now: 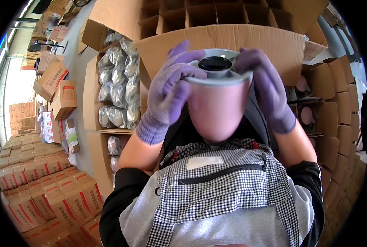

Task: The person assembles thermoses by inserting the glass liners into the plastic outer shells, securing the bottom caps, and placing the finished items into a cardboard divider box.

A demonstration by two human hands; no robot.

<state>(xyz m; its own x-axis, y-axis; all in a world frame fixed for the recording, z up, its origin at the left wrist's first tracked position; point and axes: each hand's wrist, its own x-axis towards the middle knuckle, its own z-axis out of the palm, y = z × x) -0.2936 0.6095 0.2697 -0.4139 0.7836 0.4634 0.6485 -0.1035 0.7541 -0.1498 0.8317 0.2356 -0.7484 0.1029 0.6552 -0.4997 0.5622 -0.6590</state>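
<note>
A pink thermos jug (218,109) with a pale grey rim and a round black centre on its top stands upright in front of my apron, its body narrowing downward. My left hand (171,84), in a purple-grey knitted glove, grips the left of the rim, fingers over the top and thumb against the side. On the opposite side, my right hand (265,82), in a matching glove, has its fingers curled at the rim; they are slightly blurred. The jug's lower end is hidden from this angle.
Ahead stands a large open carton (220,45) with cardboard dividers. Cartons to the left hold several silvery wrapped pieces (118,90). At right, pink jugs (307,115) sit in divided cartons. Stacked closed boxes (64,195) fill the lower left.
</note>
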